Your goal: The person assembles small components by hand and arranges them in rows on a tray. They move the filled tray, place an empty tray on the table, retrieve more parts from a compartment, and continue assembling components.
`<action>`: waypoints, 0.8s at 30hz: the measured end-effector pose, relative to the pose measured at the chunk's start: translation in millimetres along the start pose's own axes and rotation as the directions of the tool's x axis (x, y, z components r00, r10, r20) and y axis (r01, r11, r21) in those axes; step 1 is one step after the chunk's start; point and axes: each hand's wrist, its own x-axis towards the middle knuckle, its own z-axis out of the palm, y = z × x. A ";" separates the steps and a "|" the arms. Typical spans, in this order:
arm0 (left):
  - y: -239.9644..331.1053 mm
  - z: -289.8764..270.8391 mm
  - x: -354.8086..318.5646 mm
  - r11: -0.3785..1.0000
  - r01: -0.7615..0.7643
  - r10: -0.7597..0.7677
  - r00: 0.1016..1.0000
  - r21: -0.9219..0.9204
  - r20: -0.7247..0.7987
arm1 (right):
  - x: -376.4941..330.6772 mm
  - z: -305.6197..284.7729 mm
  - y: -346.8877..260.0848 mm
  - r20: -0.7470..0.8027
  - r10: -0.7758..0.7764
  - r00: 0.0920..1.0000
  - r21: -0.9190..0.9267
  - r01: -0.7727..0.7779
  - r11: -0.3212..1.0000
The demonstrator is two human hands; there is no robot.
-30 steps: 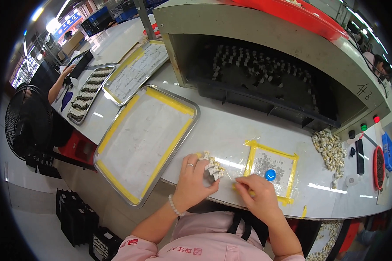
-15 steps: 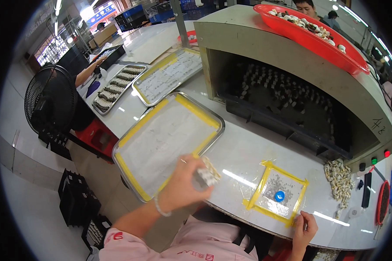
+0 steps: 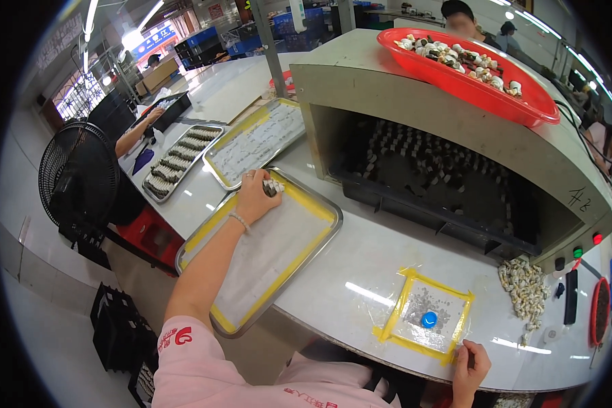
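Small row of pale cylindrical parts [image 3: 273, 185] sits at far corner of yellow-edged metal tray [image 3: 251, 285], pinched in L hand [image 3: 255, 196], fingers curled round them. R hand [image 3: 470, 364] well apart, resting w/ fingers bent on table edge, touching near corner of yellow-taped square patch [image 3: 425, 316] w/ blue cap [image 3: 429, 319]. Loose heap of pale parts [image 3: 523, 289] beyond R hand. Second lined tray [image 3: 255, 143] just past L hand.

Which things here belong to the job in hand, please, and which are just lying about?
In use: left hand, small parts it holds, the near tray, taped square, right hand.
Lying about: red bowl, fan, far trays, parts pile.
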 end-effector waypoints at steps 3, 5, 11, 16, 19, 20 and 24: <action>-0.9 4.7 -0.1 0.998 -0.055 0.055 0.998 -0.011 0.002 | 1.7 -1.7 -3.2 -0.006 0.011 1.000 -0.022 -0.011 1.000; -6.2 2.5 -1.6 0.993 -0.118 0.118 0.993 -0.029 0.001 | 4.1 -0.4 -6.4 0.001 0.014 1.000 -0.047 -0.014 0.999; -14.1 -4.6 -2.4 0.978 -0.171 0.172 0.985 0.118 -0.007 | 5.0 3.6 -10.9 0.007 0.016 1.000 -0.047 -0.016 0.999; -2.5 -9.4 -2.9 0.985 -0.112 0.108 0.994 0.130 0.036 | 3.5 5.1 -12.1 -0.024 0.021 0.999 -0.044 -0.022 0.999; -2.6 -4.3 -1.7 0.980 -0.146 0.143 0.989 0.133 0.032 | 4.9 4.9 -15.4 -0.063 0.006 0.998 -0.068 -0.010 0.998; -6.1 -2.6 -1.9 0.980 -0.154 0.151 0.988 0.125 0.028 | 5.4 6.2 -14.7 -0.087 -0.021 0.996 -0.075 0.015 0.997; -10.2 -9.4 -4.8 0.977 -0.163 0.158 0.986 0.141 0.046 | 9.1 9.4 -16.0 -0.069 -0.064 0.996 -0.068 0.059 0.996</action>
